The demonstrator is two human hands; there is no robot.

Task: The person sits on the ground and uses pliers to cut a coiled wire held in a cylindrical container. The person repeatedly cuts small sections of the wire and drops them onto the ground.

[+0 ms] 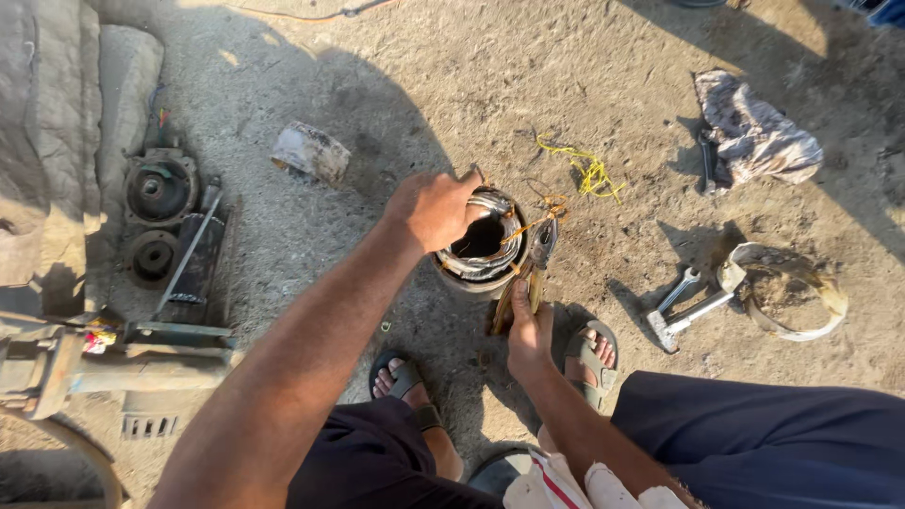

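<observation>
A round motor stator (483,256) with shiny wire windings stands on the sandy ground between my feet. My left hand (432,209) grips its upper left rim. Pliers (530,273) are closed in my right hand (530,332), their jaws at the stator's right edge, where orange string or wire crosses the winding. The pliers' handles are partly hidden under my palm.
Motor end covers and a rotor (170,226) lie at the left beside a pump body (57,363). A tape roll (311,151) lies behind the stator, yellow string (589,174) beyond it. A rag (754,132), wrenches (683,306) and a strap loop (792,297) lie to the right.
</observation>
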